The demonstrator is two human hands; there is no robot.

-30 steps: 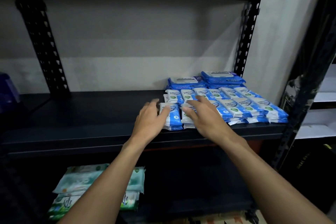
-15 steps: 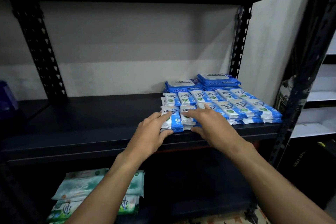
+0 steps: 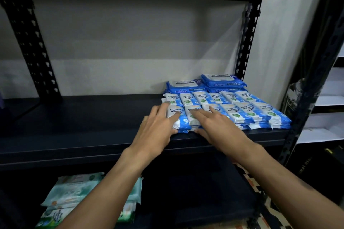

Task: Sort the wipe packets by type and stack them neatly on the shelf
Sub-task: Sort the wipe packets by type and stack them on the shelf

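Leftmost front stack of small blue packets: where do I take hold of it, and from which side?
Probably by its front end and left flank, coming from the front-left: the front-left stack lies flat, the neighbour stack abuts its right side, and the shelf is bare to its left.

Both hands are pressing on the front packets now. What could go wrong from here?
The front row of small packets lies at the front edge of the shelf; a pull by the left hand or right hand could drop some. They are stacked several high, so sideways pressure may skew them.
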